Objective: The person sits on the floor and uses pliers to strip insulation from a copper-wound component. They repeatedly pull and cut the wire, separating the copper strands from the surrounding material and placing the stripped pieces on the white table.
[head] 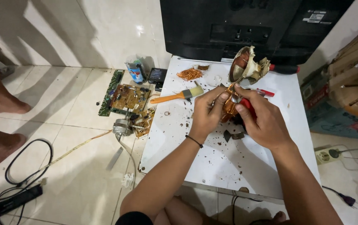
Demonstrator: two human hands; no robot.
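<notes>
Fingers (218, 100) of your left hand (206, 114) pinch the copper winding (230, 106) above the white tabletop (229, 162) while your right hand (262, 121) clamps red-handled pliers (247, 106); grip firmly, pull steadily.

Both forearms rise from the six o'clock edge and converge toward the centre of the view. The left hand (206, 112) sits at about nine o'clock of the meeting point, back of the hand up, fingers curled inward in a pinch (a thin dark band circles its wrist). The right hand (262, 121) lies at three o'clock of it, knuckles up, thumb and fingers closed in a grip. The fingertips of the two hands nearly touch.
</notes>
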